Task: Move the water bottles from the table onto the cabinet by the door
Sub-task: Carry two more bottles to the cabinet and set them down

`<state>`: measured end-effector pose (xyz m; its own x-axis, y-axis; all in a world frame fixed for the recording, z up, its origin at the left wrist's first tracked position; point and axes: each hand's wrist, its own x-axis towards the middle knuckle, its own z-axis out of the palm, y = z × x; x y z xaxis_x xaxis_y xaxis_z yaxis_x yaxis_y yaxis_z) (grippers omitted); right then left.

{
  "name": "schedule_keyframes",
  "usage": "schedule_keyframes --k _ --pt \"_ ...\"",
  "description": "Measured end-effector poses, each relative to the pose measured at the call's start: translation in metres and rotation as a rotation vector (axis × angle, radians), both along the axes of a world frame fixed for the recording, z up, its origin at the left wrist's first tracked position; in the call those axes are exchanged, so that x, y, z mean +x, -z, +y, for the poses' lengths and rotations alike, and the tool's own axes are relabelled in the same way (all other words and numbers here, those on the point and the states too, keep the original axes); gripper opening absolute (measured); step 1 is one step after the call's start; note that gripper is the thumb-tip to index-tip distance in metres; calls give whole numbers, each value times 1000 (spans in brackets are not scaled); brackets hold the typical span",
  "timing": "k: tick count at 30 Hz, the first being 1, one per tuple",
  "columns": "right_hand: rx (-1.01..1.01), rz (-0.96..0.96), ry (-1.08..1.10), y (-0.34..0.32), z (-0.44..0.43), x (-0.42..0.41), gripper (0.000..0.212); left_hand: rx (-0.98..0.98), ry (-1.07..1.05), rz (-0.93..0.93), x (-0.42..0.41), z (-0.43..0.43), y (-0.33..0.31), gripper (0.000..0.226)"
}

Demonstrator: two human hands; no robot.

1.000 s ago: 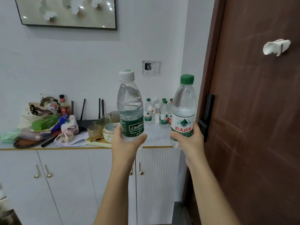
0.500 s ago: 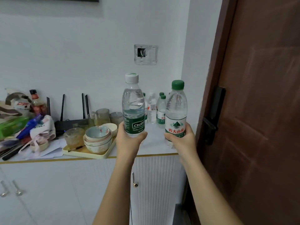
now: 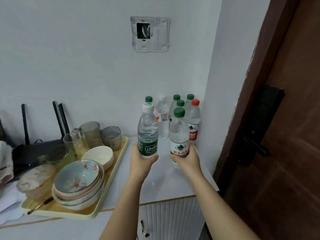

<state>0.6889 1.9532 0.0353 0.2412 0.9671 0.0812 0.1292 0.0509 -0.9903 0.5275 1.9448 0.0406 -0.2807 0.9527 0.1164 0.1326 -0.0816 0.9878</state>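
Water bottles, two in number, are held upright over the white cabinet top (image 3: 164,186), one per hand.

Left hand (image 3: 142,159): fingers and thumb are wrapped around the lower body of the white-capped bottle (image 3: 148,129). The green label band sits just above the grip, and the base is hidden inside the hand. The bottle is clear of the surface.

Right hand (image 3: 186,161): fingers and thumb are curled around the lower part of the green-capped bottle (image 3: 179,132), below its white and red label. The base projects under the hand, close to the cabinet top; whether it touches cannot be determined.

The two held bottles stand side by side, near each other but apart. Both sit in front of a cluster of bottles (image 3: 162,118) already standing in the back right corner of the cabinet, against the wall. The cluster includes a red-capped bottle (image 3: 194,122) at its right edge, just behind the green-capped bottle.

To the left of the hands, a yellow tray (image 3: 110,194) lies on the cabinet top and carries stacked bowls (image 3: 78,177), a white bowl (image 3: 97,155) and tinted glasses (image 3: 110,137). A black router (image 3: 29,151) stands behind the tray. A brown door (image 3: 285,135) with a dark handle (image 3: 256,146) borders the cabinet on the right.
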Motion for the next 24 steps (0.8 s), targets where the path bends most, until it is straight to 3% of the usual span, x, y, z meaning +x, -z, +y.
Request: schedule_keyframes --k 13,24 --pt "-75 -15 -3 52 57 -18 59 -83 -41 59 -4 56 57 59" --pt "-68 -47 -56 56 81 -15 59 -121 13 140 -3 74 61 64"
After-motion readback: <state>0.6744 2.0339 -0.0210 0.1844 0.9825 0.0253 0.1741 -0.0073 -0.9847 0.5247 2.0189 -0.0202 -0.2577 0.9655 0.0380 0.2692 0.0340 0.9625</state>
